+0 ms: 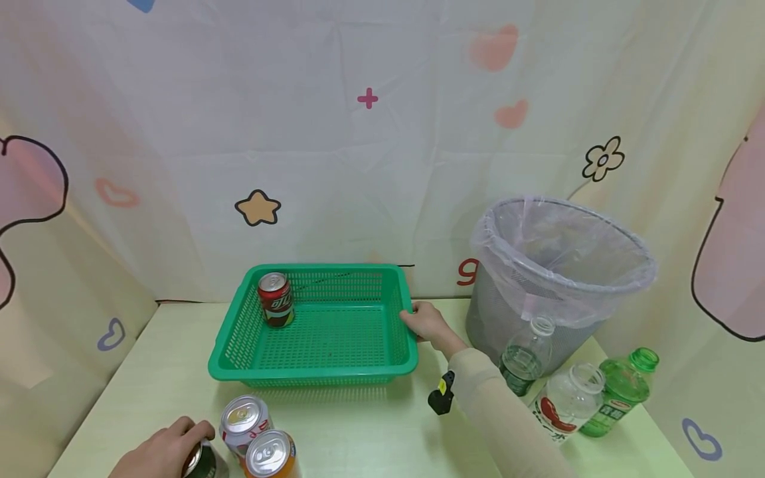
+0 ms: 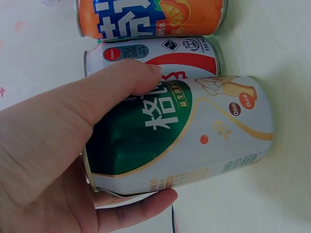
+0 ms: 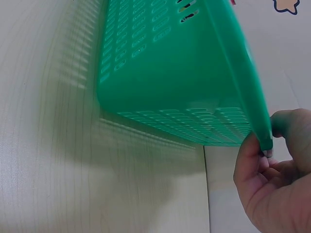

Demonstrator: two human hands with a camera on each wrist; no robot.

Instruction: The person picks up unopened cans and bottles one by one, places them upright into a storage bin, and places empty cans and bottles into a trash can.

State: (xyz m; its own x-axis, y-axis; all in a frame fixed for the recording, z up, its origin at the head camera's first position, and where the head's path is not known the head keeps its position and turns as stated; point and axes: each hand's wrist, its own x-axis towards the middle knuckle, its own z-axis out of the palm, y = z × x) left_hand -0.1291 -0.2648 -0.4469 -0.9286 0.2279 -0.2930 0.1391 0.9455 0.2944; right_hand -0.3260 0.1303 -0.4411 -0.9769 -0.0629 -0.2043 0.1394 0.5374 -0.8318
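Note:
My left hand (image 1: 164, 451) grips a green-and-white drink can (image 2: 194, 131) near the table's front edge, thumb on one side and fingers on the other. Right beside that can stand a white-and-red can (image 1: 244, 419) and an orange soda can (image 1: 270, 455). With my right hand (image 1: 431, 325) I pinch the right rim of a green plastic basket (image 1: 323, 380); the right wrist view shows thumb and curled fingers around the rim (image 3: 248, 73). Inside the basket, at its left back, a dark red can (image 1: 276, 302) stands upright.
At the right stands a mesh trash bin (image 1: 496, 318) lined with a clear bag. Before it are a clear bottle (image 1: 526, 358), a clear jar (image 1: 568, 401) with a red-pepper label and a green bottle (image 1: 621, 392). A patterned cloth (image 1: 382, 166) hangs behind the table.

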